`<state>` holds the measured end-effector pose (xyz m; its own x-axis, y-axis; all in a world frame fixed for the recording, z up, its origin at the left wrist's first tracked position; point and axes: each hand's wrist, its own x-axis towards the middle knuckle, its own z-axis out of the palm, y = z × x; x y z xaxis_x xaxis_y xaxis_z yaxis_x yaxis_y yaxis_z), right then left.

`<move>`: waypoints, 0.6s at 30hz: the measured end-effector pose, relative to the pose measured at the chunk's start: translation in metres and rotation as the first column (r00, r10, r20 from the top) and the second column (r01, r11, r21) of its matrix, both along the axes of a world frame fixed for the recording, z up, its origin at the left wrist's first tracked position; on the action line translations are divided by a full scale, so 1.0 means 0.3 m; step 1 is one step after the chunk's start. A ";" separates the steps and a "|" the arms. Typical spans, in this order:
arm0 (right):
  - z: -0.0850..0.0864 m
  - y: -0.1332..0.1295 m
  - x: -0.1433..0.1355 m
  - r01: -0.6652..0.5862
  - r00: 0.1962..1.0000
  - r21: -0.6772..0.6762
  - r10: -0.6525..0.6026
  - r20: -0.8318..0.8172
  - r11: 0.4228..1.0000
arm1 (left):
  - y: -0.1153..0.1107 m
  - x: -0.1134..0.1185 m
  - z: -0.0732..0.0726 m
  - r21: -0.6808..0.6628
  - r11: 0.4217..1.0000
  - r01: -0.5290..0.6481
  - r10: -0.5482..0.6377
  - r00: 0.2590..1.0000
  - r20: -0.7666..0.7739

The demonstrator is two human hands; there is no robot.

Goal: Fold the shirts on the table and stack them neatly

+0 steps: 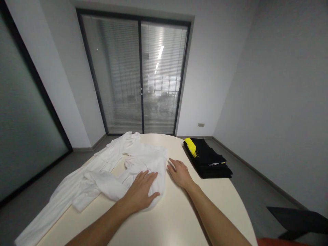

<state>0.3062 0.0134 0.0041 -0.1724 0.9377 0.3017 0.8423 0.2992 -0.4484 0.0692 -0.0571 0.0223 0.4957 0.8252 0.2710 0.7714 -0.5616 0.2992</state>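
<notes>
The left hand (144,191) lies palm down on the white cloth (160,159), fingers spread and thumb held apart, pinching nothing. The right hand (178,172) is loosely open, palm down, its fingertips just beside the cloth's right edge. The cloth lies on the left part of the desk (174,222), fairly flat near the hands and crumpled farther left, where 1 long part runs along the rim; whether it is 1 piece or more, I cannot tell. At the right, 1 black stack (206,152) of folded fabric carries a yellow patch (190,145).
</notes>
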 end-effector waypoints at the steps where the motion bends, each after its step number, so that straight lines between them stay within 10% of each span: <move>1: -0.004 0.000 -0.003 0.004 1.000 -0.012 -0.004 -0.001 1.000 | 0.003 -0.001 -0.002 -0.016 1.000 0.009 -0.010 1.000 -0.017; 12: 0.004 0.009 0.004 0.051 0.988 0.011 -0.048 -0.145 0.999 | -0.014 0.003 0.064 -0.045 0.999 0.017 -0.012 0.993 0.113; 18: 0.080 -0.074 -0.074 -0.307 0.839 -0.023 0.259 -0.479 0.952 | -0.004 0.031 -0.018 -0.009 0.999 -0.038 0.039 0.982 0.184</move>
